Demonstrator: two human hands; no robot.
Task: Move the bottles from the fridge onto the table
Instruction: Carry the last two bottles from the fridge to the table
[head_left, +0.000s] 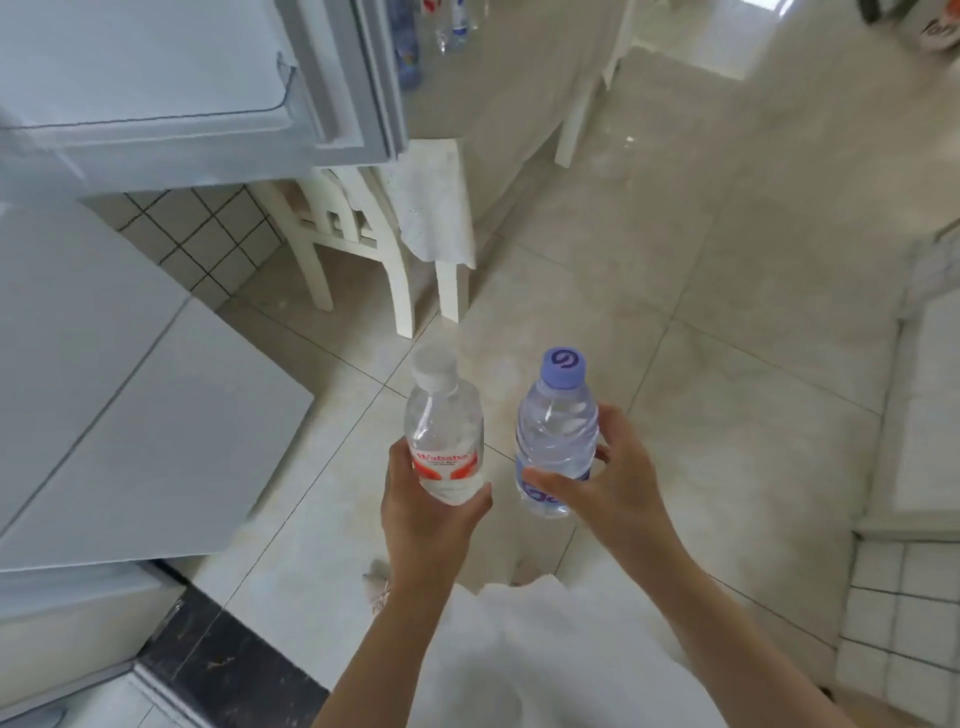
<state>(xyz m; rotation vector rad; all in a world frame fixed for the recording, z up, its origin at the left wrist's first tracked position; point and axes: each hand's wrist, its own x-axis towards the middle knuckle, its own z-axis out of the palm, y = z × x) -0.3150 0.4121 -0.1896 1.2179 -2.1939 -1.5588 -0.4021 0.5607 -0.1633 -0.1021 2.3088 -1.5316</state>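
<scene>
Holding red-labelled bottle (445, 436) in left grip (423, 512), purple-capped bottle (556, 441) (label unreadable) in right grip (610, 486).

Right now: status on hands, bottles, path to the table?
Left hand grips red-label bottle; right hand grips purple-cap bottle. Both upright, over floor. Table ahead; open fridge door and chair left of path.

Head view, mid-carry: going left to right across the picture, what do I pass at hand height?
Fridge body → left hand → red-label bottle → purple-cap bottle → right hand → white tiled counter.
</scene>
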